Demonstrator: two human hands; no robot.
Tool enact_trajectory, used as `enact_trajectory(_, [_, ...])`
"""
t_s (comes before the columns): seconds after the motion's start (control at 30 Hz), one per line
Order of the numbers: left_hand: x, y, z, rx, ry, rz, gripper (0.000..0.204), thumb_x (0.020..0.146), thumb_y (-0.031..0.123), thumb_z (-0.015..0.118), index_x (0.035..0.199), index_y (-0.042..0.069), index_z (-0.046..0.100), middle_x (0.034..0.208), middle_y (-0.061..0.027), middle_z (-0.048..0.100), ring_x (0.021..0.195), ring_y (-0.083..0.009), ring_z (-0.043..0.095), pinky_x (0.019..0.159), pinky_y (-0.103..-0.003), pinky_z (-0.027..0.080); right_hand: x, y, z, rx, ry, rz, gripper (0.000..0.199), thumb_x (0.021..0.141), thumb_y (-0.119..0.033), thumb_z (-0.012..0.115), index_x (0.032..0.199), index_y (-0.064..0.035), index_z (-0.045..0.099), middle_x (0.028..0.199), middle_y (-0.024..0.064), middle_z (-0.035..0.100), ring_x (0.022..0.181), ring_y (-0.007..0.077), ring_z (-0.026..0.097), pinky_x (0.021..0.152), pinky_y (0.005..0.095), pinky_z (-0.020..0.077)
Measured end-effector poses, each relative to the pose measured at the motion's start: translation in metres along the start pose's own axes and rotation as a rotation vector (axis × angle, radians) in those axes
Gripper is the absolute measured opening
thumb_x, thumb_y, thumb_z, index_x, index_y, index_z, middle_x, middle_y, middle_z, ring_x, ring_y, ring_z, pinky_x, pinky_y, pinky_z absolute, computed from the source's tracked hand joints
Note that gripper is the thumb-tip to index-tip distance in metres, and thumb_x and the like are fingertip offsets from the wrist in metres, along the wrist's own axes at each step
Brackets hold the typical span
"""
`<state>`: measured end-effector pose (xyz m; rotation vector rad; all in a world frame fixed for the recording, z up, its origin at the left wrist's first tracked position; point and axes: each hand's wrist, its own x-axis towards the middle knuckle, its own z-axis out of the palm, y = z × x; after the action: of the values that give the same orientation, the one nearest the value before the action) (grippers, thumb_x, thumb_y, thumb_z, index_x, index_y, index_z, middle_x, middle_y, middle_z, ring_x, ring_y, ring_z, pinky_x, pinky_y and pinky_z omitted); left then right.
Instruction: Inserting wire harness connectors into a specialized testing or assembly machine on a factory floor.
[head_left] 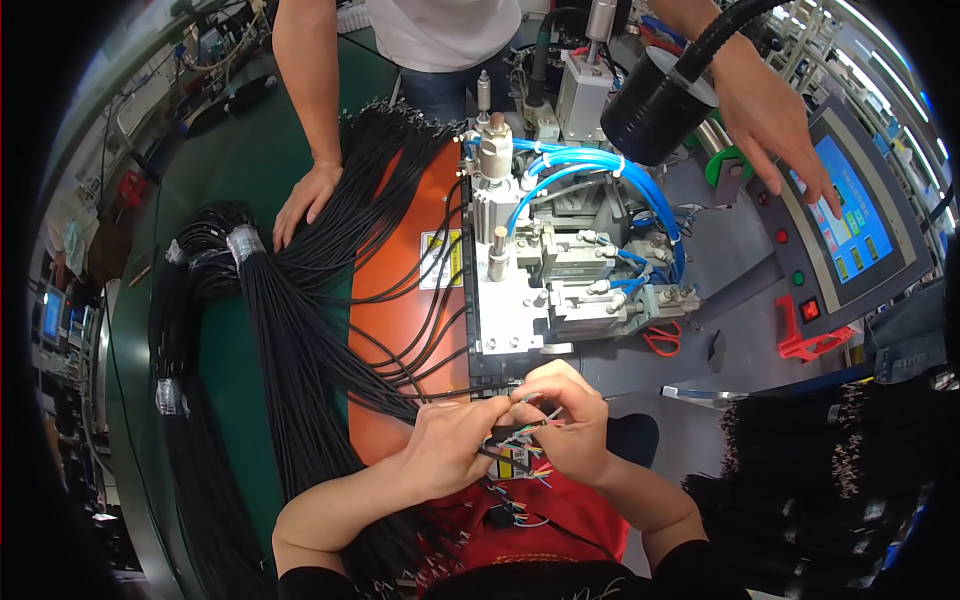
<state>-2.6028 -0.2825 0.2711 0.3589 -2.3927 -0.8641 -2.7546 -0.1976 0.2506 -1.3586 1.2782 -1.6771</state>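
The cable ends [520, 437] are dark-sheathed, splitting into fine strands of red, green, white and yellow that fan out loosely. The rest of the black cables [265, 340] run back across the orange board [425, 210] and the green worktop [225, 350], bound with clear wrapping toward the worktop's left edge.

A yellow-and-white label [441, 260] lies at the board's right edge, against the machine [510, 310]; its print is too small to read here. Another yellow label shows partly under the hands, and the control screen [850, 210] bears colored buttons. (Yellow lettering also runs across the red apron [560, 525].)

The cable ends are between the person's two hands, just off the near edge of the machine. The left hand [445, 450] is closed on them, thumb and forefinger pinched; the right hand [577, 425] has its thumb and fingertips together on the fine strands. Which strand each pinches, I cannot tell.
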Motion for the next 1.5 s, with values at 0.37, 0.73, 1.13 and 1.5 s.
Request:
enact_trajectory(0.37, [-0.001,-0.006,-0.012,-0.422,-0.191,-0.259,0.014,0.081,0.005,0.062,0.095,0.004,0.059,0.077,-0.0092,0.061,0.066,-0.0228,0.062,0.06,-0.031,0.047,0.0,-0.006,-0.009,-0.128,-0.051,-0.122,0.023,0.087,0.005,0.053,0.107,0.0022,0.064,0.097,0.0115,0.059,0.079,0.0149,0.058,0.068,0.0278,0.0487])
enact_trajectory(0.73, [-0.006,-0.008,-0.019,-0.467,-0.278,-0.328,0.017,0.078,0.007,0.064,0.094,0.004,0.059,0.073,-0.0072,0.058,0.063,-0.0194,0.06,0.059,-0.029,0.045,0.003,-0.01,-0.019,0.228,-0.197,0.247,0.014,0.091,-0.003,0.054,0.098,0.0042,0.064,0.089,0.0093,0.062,0.075,0.0124,0.06,0.066,0.0232,0.0486])
enact_trajectory(1.13, [-0.038,0.005,-0.033,0.234,-0.506,0.0,0.056,0.057,0.004,0.072,0.11,0.005,0.055,0.109,-0.0119,0.054,0.096,-0.032,0.055,0.08,-0.041,0.044,-0.048,0.029,-0.027,-0.235,0.003,0.261,0.017,0.086,-0.009,0.064,0.098,0.0015,0.061,0.081,0.0078,0.063,0.068,0.0115,0.061,0.06,0.0234,0.0476])
enact_trajectory(1.5, [-0.054,-0.014,-0.022,0.256,-0.368,0.118,0.067,0.054,0.01,0.073,0.117,0.006,0.052,0.104,-0.0089,0.055,0.098,-0.0306,0.053,0.08,-0.04,0.042,-0.069,0.007,-0.012,-0.358,-0.074,-0.15,0.012,0.083,-0.011,0.065,0.09,-0.0022,0.062,0.075,0.0097,0.059,0.063,0.023,0.06,0.056,0.0314,0.0475])
